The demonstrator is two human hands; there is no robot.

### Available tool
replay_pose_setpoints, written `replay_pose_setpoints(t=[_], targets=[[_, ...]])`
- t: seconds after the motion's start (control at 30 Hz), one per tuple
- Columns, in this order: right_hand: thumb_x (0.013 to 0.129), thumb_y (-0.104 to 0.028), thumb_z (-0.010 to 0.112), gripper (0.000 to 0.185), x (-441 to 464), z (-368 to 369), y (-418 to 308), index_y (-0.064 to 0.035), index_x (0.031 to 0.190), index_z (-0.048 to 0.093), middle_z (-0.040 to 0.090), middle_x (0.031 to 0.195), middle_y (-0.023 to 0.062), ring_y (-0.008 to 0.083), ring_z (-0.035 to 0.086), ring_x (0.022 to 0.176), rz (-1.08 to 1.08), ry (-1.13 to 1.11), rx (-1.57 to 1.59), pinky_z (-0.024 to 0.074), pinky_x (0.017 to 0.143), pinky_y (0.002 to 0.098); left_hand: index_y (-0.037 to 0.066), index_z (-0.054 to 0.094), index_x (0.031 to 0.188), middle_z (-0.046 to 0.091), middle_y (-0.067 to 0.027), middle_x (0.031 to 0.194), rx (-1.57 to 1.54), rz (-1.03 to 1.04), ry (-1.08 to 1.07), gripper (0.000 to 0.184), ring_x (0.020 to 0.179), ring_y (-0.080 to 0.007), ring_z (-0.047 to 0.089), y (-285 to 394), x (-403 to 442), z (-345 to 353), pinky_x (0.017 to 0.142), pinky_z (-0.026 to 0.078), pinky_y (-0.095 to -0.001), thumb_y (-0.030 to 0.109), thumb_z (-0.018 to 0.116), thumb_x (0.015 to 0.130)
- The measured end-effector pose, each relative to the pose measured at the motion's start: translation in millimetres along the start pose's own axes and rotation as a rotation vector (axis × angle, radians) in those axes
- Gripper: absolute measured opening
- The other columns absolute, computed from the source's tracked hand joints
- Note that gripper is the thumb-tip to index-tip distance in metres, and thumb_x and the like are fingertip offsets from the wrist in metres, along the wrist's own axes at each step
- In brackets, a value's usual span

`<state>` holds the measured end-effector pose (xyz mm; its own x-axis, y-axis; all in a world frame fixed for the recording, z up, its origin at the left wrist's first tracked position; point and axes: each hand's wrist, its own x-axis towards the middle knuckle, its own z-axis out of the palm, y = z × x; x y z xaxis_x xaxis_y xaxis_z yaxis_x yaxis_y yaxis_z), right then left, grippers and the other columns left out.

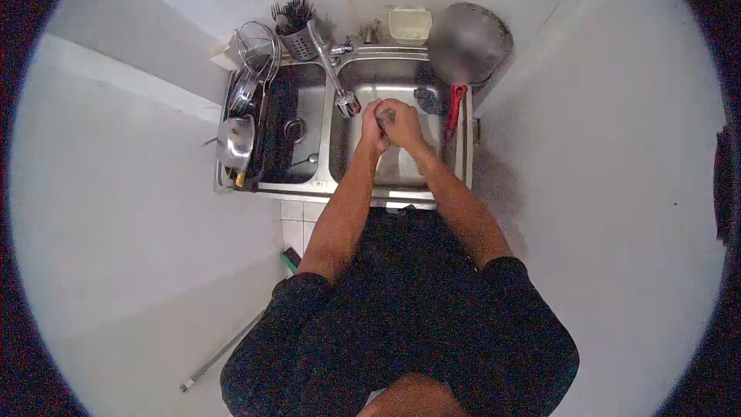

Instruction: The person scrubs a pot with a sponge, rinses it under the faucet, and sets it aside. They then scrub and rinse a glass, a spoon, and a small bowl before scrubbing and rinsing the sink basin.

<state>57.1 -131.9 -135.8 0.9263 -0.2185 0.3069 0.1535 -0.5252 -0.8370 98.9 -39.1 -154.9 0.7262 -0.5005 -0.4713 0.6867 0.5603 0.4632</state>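
Observation:
Over the right sink basin [397, 170] my two hands are pressed together. My left hand [372, 128] is closed, its fingers meeting the right hand. My right hand [401, 125] curls over it from the other side, also closed. A small greyish patch [390, 116] shows between them, too small to identify. The flexible faucet [328, 66] hangs down just to the left of my hands, its spray head [348, 103] near my left fingers. Whether water runs from it cannot be seen.
A spoon [312, 159] lies in the left basin [312, 120]. Left of it stand a metal pot [238, 143] and strainers [262, 42]. Behind are a cutlery holder [299, 45] and a pale plastic tub [410, 25]. A large pan [469, 42] with a red handle [454, 112] leans at right.

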Motion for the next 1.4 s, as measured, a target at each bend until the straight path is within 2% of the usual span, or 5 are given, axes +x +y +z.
replay_pose_setpoints(t=[0.17, 0.37, 0.87, 0.97, 1.4], targets=[[0.07, -0.006, 0.063, 0.015, 7.5, -41.1, -35.2, -0.0019, 0.084, 0.065, 0.065, 0.096, 0.0169, 0.0349, 0.063, 0.091, -0.024, -0.534, -0.423, 0.0497, 0.079, 0.0413, 0.009, 0.064, 0.093, 0.067, -0.0062, 0.09, 0.196, -0.052, 0.068, 0.034, 0.081, -0.0211, 0.064, 1.7, -14.1, 11.2, 0.07, 0.053, -0.0385, 0.037, 0.045, 0.089], [0.068, -0.006, 0.064, 0.017, 3.8, -0.7, 0.1, -0.0035, 0.085, 0.066, 0.065, 0.099, 0.0169, 0.0355, 0.063, 0.088, -0.104, -0.02, -0.05, 0.0516, 0.079, 0.0415, 0.008, 0.064, 0.097, 0.067, -0.0079, 0.093, -0.075, 0.009, -0.026, 0.035, 0.085, -0.0238, 0.064, -0.5, -10.3, 9.5, 0.078, 0.052, -0.0389, 0.036, 0.044, 0.089], [0.079, -0.007, 0.062, 0.019, 7.9, -48.2, -21.1, -0.0022, 0.097, 0.066, 0.066, 0.097, 0.0164, 0.0306, 0.065, 0.092, -0.054, -0.273, 0.004, 0.0488, 0.083, 0.0363, 0.008, 0.06, 0.105, 0.06, -0.0094, 0.106, 0.159, 0.036, -0.066, 0.031, 0.103, -0.0274, 0.058, 9.0, -3.2, -10.2, 0.084, 0.05, -0.0489, 0.032, 0.049, 0.088], [0.084, -0.008, 0.06, 0.021, 17.1, -71.1, -13.1, -0.0036, 0.103, 0.065, 0.066, 0.099, 0.0163, 0.0304, 0.064, 0.093, 0.021, 0.158, -0.002, 0.0484, 0.083, 0.0378, 0.007, 0.054, 0.114, 0.055, -0.012, 0.116, -0.012, -0.051, -0.049, 0.036, 0.109, -0.0325, 0.054, 12.3, -23.1, 0.1, 0.084, 0.049, -0.0547, 0.031, 0.053, 0.086], [0.089, -0.012, 0.058, 0.022, -8.8, -45.1, -22.1, -0.0052, 0.11, 0.063, 0.056, 0.12, 0.0184, 0.0324, 0.056, 0.109, -0.074, 0.188, 0.08, 0.0437, 0.095, 0.0403, 0.0, 0.047, 0.118, 0.058, -0.0139, 0.104, 0.447, -0.171, -0.086, 0.025, 0.079, -0.0181, 0.062, -11.7, 12.0, -30.6, 0.066, 0.056, -0.029, 0.009, 0.042, 0.096]])
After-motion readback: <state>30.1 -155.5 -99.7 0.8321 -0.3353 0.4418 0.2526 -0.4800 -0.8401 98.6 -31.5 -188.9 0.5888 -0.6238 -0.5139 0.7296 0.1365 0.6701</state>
